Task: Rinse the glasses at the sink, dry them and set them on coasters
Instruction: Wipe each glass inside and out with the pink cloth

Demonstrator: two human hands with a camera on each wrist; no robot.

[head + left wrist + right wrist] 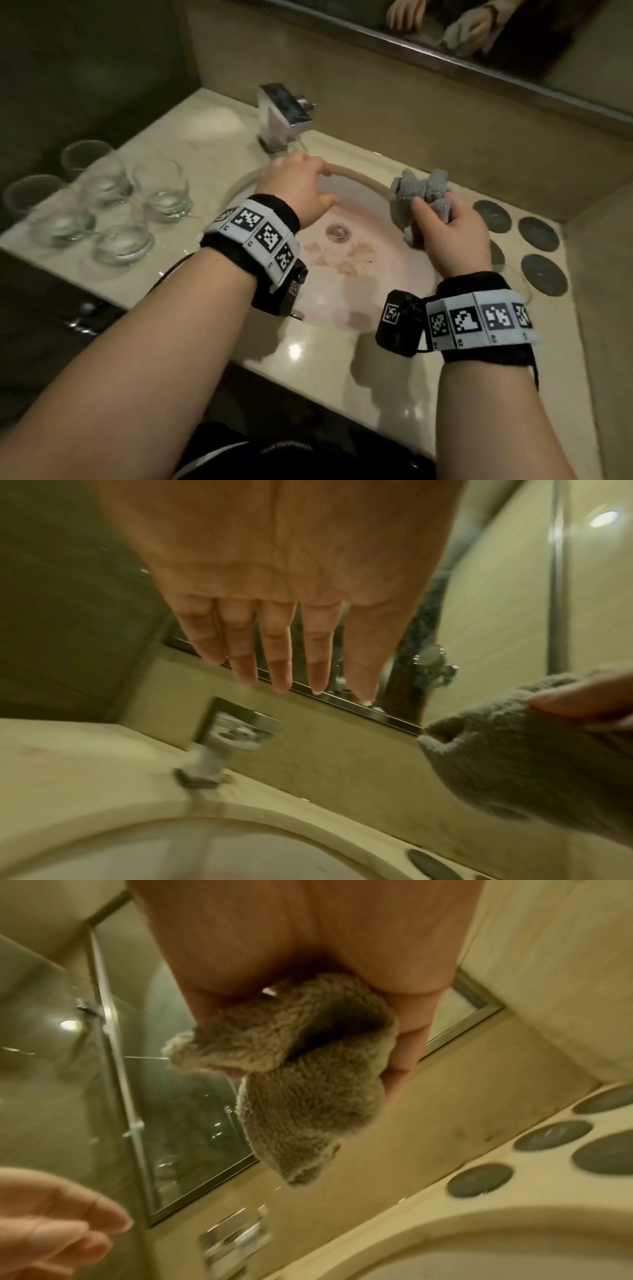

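Glasses (99,202), clear squat tumblers, cluster on the glossy counter at nine o'clock of the round sink (342,287), beside the empty, straight-fingered left hand (301,192), while the right hand (448,233) clutches a fluffy grey cloth (418,195) near dark round coasters (537,246) at three o'clock.

- Both forearms were bare; no sleeves seen in the head view.
- Left hand (301,192): a black fabric wristband sat just behind it, ringed by white panels printed with black square markers.
- A black camera block with a small round screw or knob hung on that band's inner side; a thin dark cable ran off its outer side.
- Right hand (452,236): same black band and white marker panels just behind it.
- A black box bearing its own marker tag sat on the inner side, with a thin black cord looped beside it.
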